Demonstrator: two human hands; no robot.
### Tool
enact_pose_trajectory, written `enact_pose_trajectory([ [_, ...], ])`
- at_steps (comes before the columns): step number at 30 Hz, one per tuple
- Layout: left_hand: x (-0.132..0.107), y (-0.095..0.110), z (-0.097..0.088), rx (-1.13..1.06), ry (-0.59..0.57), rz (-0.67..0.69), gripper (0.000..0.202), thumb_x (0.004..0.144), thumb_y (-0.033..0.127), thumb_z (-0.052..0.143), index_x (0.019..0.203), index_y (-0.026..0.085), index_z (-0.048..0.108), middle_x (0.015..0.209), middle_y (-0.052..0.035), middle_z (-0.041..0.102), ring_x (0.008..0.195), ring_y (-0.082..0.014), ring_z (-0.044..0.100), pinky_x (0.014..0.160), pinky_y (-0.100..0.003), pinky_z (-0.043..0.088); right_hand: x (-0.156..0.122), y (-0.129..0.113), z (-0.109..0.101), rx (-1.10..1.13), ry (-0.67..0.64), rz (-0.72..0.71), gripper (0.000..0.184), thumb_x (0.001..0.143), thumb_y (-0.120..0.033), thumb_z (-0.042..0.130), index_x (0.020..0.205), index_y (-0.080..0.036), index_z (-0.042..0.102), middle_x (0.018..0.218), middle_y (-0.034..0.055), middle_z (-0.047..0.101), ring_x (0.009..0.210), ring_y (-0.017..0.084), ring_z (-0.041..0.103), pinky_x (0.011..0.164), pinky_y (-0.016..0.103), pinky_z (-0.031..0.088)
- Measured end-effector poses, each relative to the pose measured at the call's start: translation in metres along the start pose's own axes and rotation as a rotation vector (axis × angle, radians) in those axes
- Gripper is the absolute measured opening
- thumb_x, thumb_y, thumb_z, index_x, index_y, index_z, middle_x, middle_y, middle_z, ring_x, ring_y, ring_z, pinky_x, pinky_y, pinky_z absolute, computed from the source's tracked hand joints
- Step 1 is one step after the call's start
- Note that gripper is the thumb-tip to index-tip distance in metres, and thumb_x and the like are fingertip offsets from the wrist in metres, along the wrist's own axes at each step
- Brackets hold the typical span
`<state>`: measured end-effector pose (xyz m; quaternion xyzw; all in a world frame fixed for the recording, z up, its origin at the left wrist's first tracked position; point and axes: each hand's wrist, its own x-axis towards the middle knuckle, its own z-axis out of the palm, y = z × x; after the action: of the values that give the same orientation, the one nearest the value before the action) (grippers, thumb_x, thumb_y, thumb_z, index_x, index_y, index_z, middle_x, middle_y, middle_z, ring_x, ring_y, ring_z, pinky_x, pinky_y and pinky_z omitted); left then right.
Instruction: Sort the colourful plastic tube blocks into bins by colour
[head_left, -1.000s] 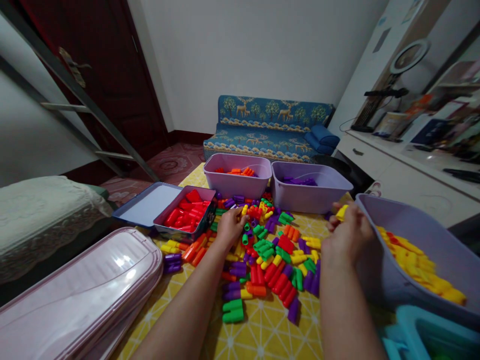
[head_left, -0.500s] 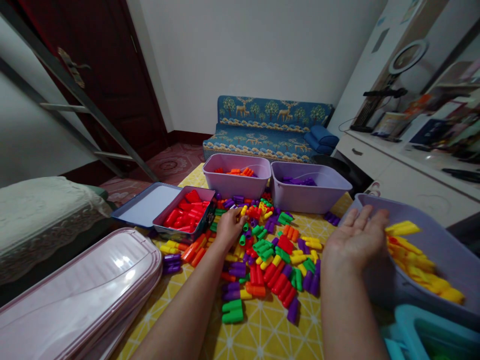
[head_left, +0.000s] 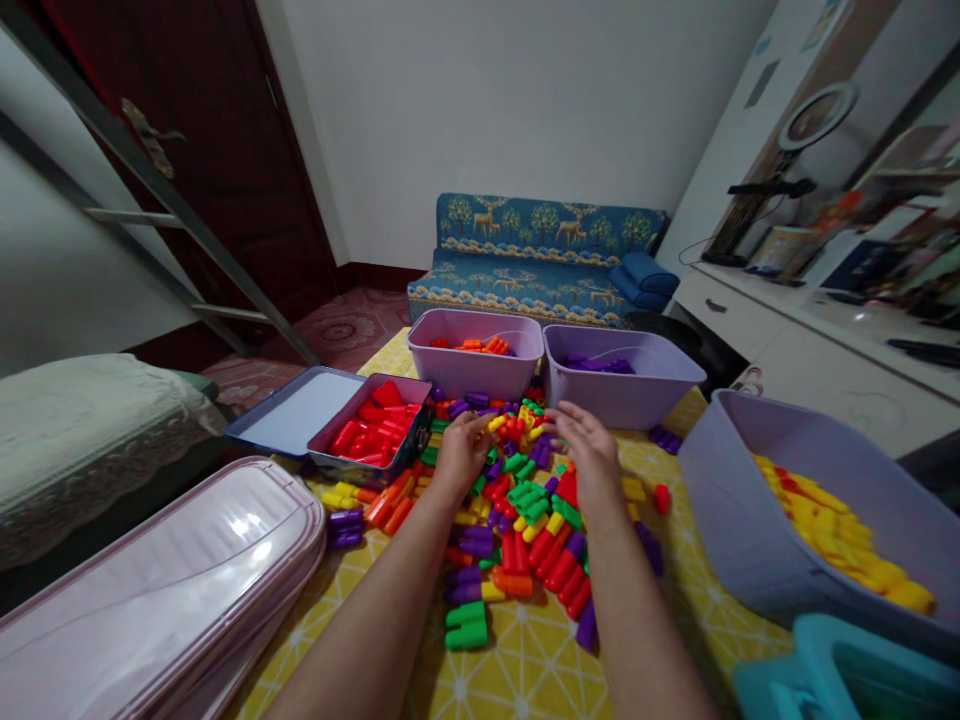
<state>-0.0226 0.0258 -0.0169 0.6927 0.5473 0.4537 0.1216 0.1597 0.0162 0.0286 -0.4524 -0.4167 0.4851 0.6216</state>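
Note:
A heap of plastic building pieces [head_left: 529, 500] in red, green, yellow, purple and orange covers the middle of the table. At the heap's far side my left hand [head_left: 459, 458] is closed, fingertips pinched at a small yellow building piece [head_left: 496, 424]. Across from it, my right hand [head_left: 589, 450] hovers over the heap's right side, fingers apart and nothing visible in them. Yellow pieces [head_left: 832, 530] fill part of the lilac bin [head_left: 720, 500] on the right. Red pieces [head_left: 375, 425] lie in an open tin box [head_left: 367, 458] at the left.
Two more lilac bins stand behind the heap, one [head_left: 472, 372] with orange pieces, the other [head_left: 622, 400] with purple ones. Stacked pink lids [head_left: 172, 580] lie front left. A turquoise container [head_left: 817, 650] sits front right. Beyond the table is a blue sofa [head_left: 525, 275].
My right hand has moved left from the rim of the yellow-piece bin to the heap. A yellow piece that stuck up there now lies lower. My left hand has barely moved.

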Motion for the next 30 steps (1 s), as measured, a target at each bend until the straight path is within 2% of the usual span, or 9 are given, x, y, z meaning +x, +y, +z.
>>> enact_pose_trajectory([
  [2, 0.0, 0.003, -0.001, -0.062, 0.01, 0.055, 0.026, 0.082, 0.015, 0.062, 0.106, 0.019, 0.071, 0.085, -0.0043, 0.062, 0.076, -0.0134, 0.058, 0.069, -0.022, 0.045, -0.006, 0.017, 0.014, -0.173, -0.166, -0.019, 0.056, 0.066, -0.038, 0.073, 0.117, -0.019, 0.059, 0.111, 0.0104, 0.067, 0.076, 0.016, 0.065, 0.069, 0.03, 0.051],
  [4, -0.001, 0.007, -0.002, -0.123, 0.009, 0.109, 0.026, 0.081, 0.013, 0.062, 0.104, 0.02, 0.072, 0.088, -0.0044, 0.062, 0.08, -0.0136, 0.059, 0.071, -0.022, 0.046, -0.011, 0.028, 0.022, -0.387, -0.228, -0.142, 0.053, 0.068, -0.032, 0.07, 0.119, -0.02, 0.06, 0.117, 0.0101, 0.065, 0.08, 0.017, 0.064, 0.075, 0.033, 0.051],
  [7, -0.001, 0.012, -0.004, -0.188, 0.009, 0.157, 0.024, 0.081, 0.015, 0.063, 0.103, 0.019, 0.072, 0.091, -0.0054, 0.064, 0.086, -0.0151, 0.061, 0.075, -0.024, 0.048, -0.013, 0.032, 0.023, -0.675, -0.235, -0.315, 0.033, 0.075, -0.027, 0.062, 0.106, -0.018, 0.067, 0.108, 0.0095, 0.067, 0.094, 0.022, 0.062, 0.087, 0.037, 0.047],
  [9, -0.001, 0.013, -0.004, -0.203, 0.013, 0.16, 0.022, 0.082, 0.018, 0.064, 0.102, 0.018, 0.072, 0.092, -0.0066, 0.065, 0.087, -0.0162, 0.061, 0.076, -0.025, 0.048, -0.011, 0.031, 0.02, -0.789, -0.245, -0.319, 0.025, 0.081, -0.031, 0.057, 0.098, -0.018, 0.069, 0.099, 0.0087, 0.068, 0.093, 0.023, 0.062, 0.086, 0.037, 0.047],
  [14, -0.001, 0.01, -0.002, -0.138, -0.107, 0.212, 0.031, 0.087, 0.014, 0.054, 0.113, 0.021, 0.068, 0.098, -0.0073, 0.066, 0.092, -0.0179, 0.06, 0.082, -0.03, 0.048, -0.011, 0.026, 0.016, -0.963, -0.19, -0.374, 0.032, 0.084, -0.041, 0.057, 0.102, -0.018, 0.069, 0.102, 0.0093, 0.068, 0.095, 0.024, 0.06, 0.085, 0.036, 0.046],
  [17, -0.001, 0.01, -0.003, -0.079, -0.176, 0.239, 0.031, 0.091, 0.021, 0.051, 0.118, 0.023, 0.066, 0.101, -0.0074, 0.066, 0.095, -0.0193, 0.059, 0.086, -0.032, 0.047, -0.013, 0.023, 0.015, -1.044, -0.127, -0.457, 0.029, 0.083, -0.043, 0.058, 0.09, -0.019, 0.073, 0.096, 0.0092, 0.068, 0.095, 0.025, 0.058, 0.086, 0.037, 0.045],
  [21, 0.0, 0.01, -0.003, -0.051, -0.208, 0.206, 0.029, 0.091, 0.035, 0.052, 0.113, 0.024, 0.068, 0.107, -0.0077, 0.065, 0.101, -0.0209, 0.058, 0.089, -0.034, 0.046, -0.011, 0.023, 0.013, -0.926, -0.052, -0.412, 0.026, 0.082, -0.038, 0.057, 0.089, -0.017, 0.072, 0.091, 0.0093, 0.068, 0.085, 0.022, 0.061, 0.079, 0.034, 0.048],
  [27, -0.001, 0.001, 0.003, 0.032, -0.152, 0.143, 0.046, 0.076, 0.047, 0.07, 0.115, 0.022, 0.067, 0.121, -0.0103, 0.059, 0.114, -0.0261, 0.052, 0.1, -0.042, 0.043, -0.001, 0.021, 0.002, -0.666, -0.029, -0.294, 0.019, 0.072, -0.028, 0.061, 0.087, -0.017, 0.067, 0.082, 0.0067, 0.071, 0.073, 0.021, 0.066, 0.072, 0.034, 0.052],
  [30, -0.002, -0.002, 0.004, 0.068, -0.167, 0.123, 0.05, 0.076, 0.046, 0.07, 0.12, 0.023, 0.064, 0.126, -0.0109, 0.056, 0.117, -0.0274, 0.051, 0.102, -0.044, 0.042, 0.004, 0.002, -0.01, -0.306, 0.162, -0.316, 0.024, 0.072, -0.031, 0.064, 0.092, -0.018, 0.062, 0.083, 0.0047, 0.071, 0.076, 0.02, 0.069, 0.074, 0.035, 0.055],
])
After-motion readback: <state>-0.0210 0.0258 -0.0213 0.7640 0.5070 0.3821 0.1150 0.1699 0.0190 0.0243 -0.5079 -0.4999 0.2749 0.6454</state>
